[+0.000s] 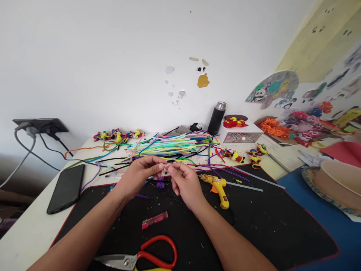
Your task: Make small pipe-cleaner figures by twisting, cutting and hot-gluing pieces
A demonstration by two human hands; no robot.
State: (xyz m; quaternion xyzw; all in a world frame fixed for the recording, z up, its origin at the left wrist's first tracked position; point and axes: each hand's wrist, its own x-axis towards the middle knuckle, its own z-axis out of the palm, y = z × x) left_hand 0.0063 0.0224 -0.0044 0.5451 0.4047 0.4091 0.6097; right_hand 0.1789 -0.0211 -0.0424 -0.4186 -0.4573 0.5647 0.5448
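Note:
My left hand (pixel 142 176) and my right hand (pixel 184 182) meet above the back part of the black mat (pixel 254 226). Thumbs and forefingers of both pinch one small pale piece (pixel 166 166) between them; its shape is too small to make out. Just below the fingertips lie small purple coils (pixel 160 184). To the right of my right hand rests a yellow glue gun (pixel 218 184). A pink lighter (pixel 155 220) and red-handled scissors (pixel 158 256) lie nearer on the mat. Behind my hands spreads a pile of coloured pipe cleaners (pixel 169 145).
A black phone (pixel 67 188) lies at the left. At the back stand a black bottle (pixel 216 118) and a white box (pixel 241 133). Small colourful figures (pixel 255 157) sit right of the pile. A round bowl (pixel 341 180) is at the far right.

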